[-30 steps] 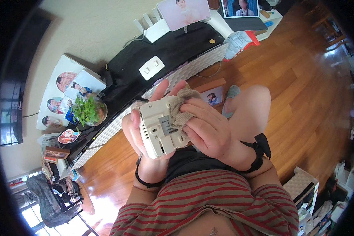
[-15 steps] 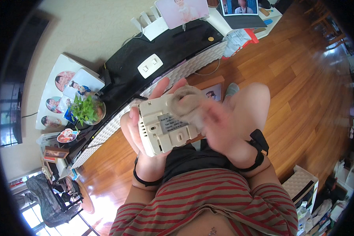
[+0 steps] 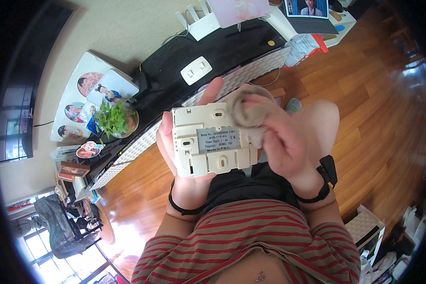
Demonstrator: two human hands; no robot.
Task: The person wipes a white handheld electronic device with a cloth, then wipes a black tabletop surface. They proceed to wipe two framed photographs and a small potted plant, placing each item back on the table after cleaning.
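Box of cream plastic (image 3: 213,163), labelled back up, at the dial's centre. Sits gripped from beneath in the left hand (image 3: 166,147), with the thumb along the nine o'clock edge and a finger showing past twelve. At two o'clock, a grey-brown cloth (image 3: 236,111), blurred, bunched in the curled fingers of the right hand (image 3: 285,142); cannot tell whether touching the box. Beyond, a black cabinet top (image 3: 163,71), bearing a white switch plate (image 3: 196,70) between eleven and twelve and a leafy plant (image 3: 116,118) near half past nine. Farther, a white router (image 3: 202,27) just before twelve; a tablet (image 3: 306,8) at one.

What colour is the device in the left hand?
The device is creamy white, clearest in the head view.
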